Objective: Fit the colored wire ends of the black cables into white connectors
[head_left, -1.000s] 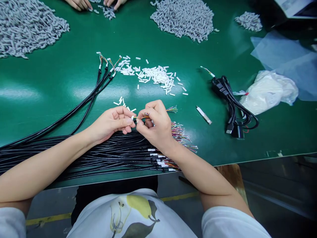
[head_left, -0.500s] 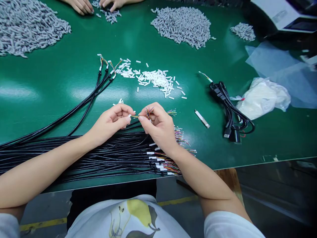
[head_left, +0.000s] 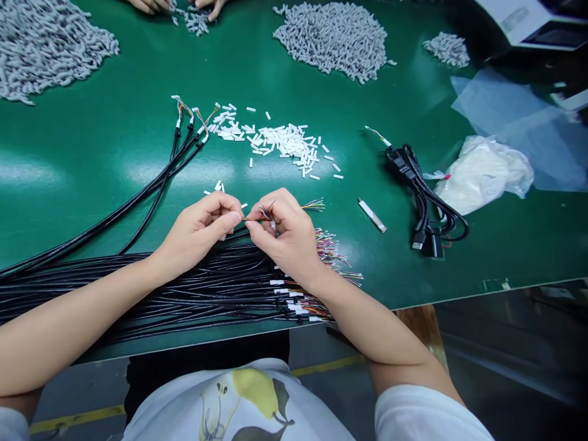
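Above a bundle of black cables on the green table, my two hands nearly meet. My left hand pinches the ends of thin coloured wires; whether a white piece is between its fingers is hidden. My right hand is closed on the same wires, whose loose tips stick up between thumb and fingers. A few white pieces lie just behind my left hand. Beyond them is a scattered heap of small white sleeves.
Several black cables with connectors lie at left. Grey parts form piles at the back, near another person's hands. Rightward lie a white-and-metal tool, a coiled black cable and a plastic bag.
The view has shifted slightly. The white piece seen at my left fingertips before no longer shows, and the fingertips of both hands are closer together on the wires.
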A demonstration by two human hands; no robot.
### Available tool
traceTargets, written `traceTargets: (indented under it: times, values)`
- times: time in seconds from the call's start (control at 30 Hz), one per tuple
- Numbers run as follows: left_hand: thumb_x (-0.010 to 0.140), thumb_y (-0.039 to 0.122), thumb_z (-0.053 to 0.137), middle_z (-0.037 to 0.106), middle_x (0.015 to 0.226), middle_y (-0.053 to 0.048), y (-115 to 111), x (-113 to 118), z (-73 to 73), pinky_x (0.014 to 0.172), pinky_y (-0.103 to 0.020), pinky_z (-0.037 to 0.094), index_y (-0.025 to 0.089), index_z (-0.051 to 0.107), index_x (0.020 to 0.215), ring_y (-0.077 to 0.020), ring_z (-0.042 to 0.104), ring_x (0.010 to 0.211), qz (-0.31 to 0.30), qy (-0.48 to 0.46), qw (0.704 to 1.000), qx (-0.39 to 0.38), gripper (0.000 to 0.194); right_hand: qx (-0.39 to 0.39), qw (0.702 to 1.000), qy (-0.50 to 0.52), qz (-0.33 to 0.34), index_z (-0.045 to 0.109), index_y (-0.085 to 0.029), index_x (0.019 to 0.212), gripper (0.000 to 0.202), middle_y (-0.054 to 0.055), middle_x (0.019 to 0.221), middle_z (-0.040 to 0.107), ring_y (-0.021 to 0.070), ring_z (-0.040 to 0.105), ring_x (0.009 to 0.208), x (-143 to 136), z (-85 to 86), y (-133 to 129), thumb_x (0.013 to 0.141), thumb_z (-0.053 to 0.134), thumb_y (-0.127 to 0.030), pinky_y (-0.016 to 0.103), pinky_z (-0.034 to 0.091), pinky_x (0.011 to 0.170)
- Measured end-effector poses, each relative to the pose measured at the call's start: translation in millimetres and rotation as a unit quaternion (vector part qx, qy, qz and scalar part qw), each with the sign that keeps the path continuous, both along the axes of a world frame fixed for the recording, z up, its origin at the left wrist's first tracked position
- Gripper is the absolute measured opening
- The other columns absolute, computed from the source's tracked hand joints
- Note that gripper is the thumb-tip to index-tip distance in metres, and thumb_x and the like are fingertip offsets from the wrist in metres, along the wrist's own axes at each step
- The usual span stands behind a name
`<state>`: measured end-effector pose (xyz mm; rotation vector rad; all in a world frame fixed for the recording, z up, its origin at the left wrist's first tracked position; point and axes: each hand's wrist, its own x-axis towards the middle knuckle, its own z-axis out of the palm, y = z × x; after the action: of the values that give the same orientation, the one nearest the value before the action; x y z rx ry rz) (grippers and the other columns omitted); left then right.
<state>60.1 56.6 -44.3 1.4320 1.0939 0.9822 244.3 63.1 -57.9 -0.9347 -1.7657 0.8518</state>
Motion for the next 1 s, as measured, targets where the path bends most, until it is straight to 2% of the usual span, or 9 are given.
traceTargets:
  times: [0.23, 0.37, 0.43, 0.63, 1.0]
  values:
    - [0.091, 0.034, 0.070, 0.058, 0.073, 0.002, 2.3, -0.8, -4.4, 0.059, -0.021, 0.043, 0.019, 0.068, 0.088, -0.0084, 0.050, 0.062, -0.026, -0.072, 0.994, -0.074, 0.016, -0.029, 1.000, 0.005, -0.002, 0.061, -0.020, 0.085, 0.006, -0.001, 0.090, 0.052, 0.0037, 0.033, 0.055, 0.1, -0.6, -1.9, 0.086, 0.064, -0.015, 0.020, 0.029, 0.042]
    - [0.087, 0.031, 0.076, 0.066, 0.079, 0.000, 4.4, -2.8, -4.8, 0.063, -0.021, 0.048, 0.018, 0.072, 0.098, -0.0089, 0.057, 0.065, -0.048, -0.163, 0.969, -0.179, 0.018, -0.008, 1.000, 0.008, -0.022, 0.059, -0.020, 0.080, 0.008, -0.001, 0.087, 0.050, 0.0046, 0.035, 0.056, 0.4, 1.5, -2.0, 0.085, 0.062, -0.014, 0.020, 0.029, 0.042]
    - [0.085, 0.028, 0.078, 0.069, 0.080, -0.001, 4.8, -3.7, -3.6, 0.063, -0.021, 0.049, 0.018, 0.073, 0.101, -0.0088, 0.059, 0.066, -0.046, -0.187, 0.959, -0.207, 0.020, 0.010, 1.000, -0.006, -0.029, 0.057, -0.020, 0.079, 0.010, -0.001, 0.087, 0.050, 0.0033, 0.032, 0.053, 0.3, 1.8, -2.1, 0.084, 0.060, -0.012, 0.021, 0.030, 0.042]
    - [0.080, 0.024, 0.083, 0.072, 0.075, 0.001, 4.6, -3.4, -2.0, 0.057, -0.017, 0.048, 0.016, 0.071, 0.095, -0.0063, 0.061, 0.059, -0.047, -0.225, 0.952, -0.201, 0.020, 0.053, 0.997, -0.037, -0.043, 0.056, -0.020, 0.080, 0.012, -0.002, 0.086, 0.048, 0.0029, 0.032, 0.052, -0.5, 0.8, -2.6, 0.083, 0.057, -0.009, 0.022, 0.033, 0.045]
    - [0.077, 0.025, 0.087, 0.074, 0.072, 0.000, 5.5, -2.2, -1.8, 0.052, -0.015, 0.048, 0.014, 0.071, 0.091, -0.0059, 0.062, 0.055, -0.044, -0.222, 0.950, -0.216, 0.024, 0.100, 0.992, -0.056, -0.053, 0.055, -0.020, 0.082, 0.014, -0.001, 0.085, 0.048, 0.0063, 0.039, 0.060, -1.2, -1.8, -2.5, 0.083, 0.057, -0.007, 0.024, 0.039, 0.053]
